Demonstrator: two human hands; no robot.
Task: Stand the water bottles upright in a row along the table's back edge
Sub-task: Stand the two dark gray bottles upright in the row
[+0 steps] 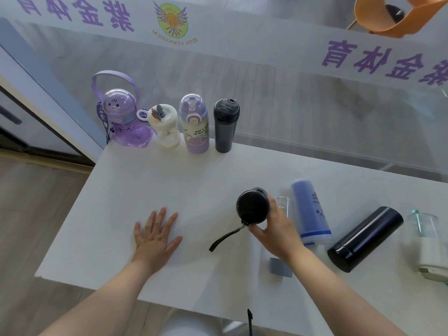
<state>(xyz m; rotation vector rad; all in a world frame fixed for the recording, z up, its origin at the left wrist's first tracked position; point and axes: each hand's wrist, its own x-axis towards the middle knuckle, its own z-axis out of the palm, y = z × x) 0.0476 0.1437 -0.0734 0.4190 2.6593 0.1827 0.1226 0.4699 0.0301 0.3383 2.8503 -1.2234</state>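
Note:
Several bottles stand upright in a row at the white table's [150,180] back left edge: a purple bunny bottle [124,117], a white bottle [164,126], a lilac printed bottle [195,123] and a dark grey bottle [225,126]. My right hand [276,227] is shut on a black-lidded bottle [252,206] with a dangling black strap [225,238], its lid facing me above the table. My left hand [156,235] lies flat and open on the table. Lying on their sides at the right are a blue bottle [310,212], a black flask [364,238] and a clear bottle with a white lid [428,243].
A glass wall with purple lettering runs right behind the table's back edge. A small grey square [280,267] lies on the table near my right wrist. A clear glass piece [283,204] shows behind my right hand. Wooden floor lies to the left of the table.

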